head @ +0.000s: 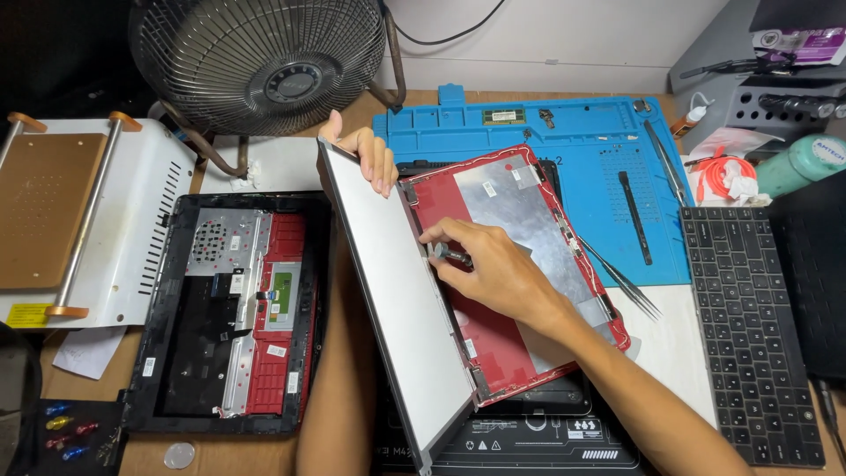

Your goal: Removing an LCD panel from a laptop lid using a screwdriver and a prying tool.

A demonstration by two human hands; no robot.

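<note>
The left hand grips the tilted screen panel by its top edge; keep it steady. The right hand pinches what seems a cable connector on the red lid; pull it gently.

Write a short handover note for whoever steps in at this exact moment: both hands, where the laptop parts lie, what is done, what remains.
Left hand: grips the top edge of the screen panel, holding it tilted up off the red lid cover.
Right hand: fingertips at the panel's rear edge inside the cover; what it pinches is too small to tell.
Laptop base, opened, lies to the left; tweezers rest by the blue mat.
Done: panel lifted free of the cover.
Left: panel not yet fully removed.
</note>
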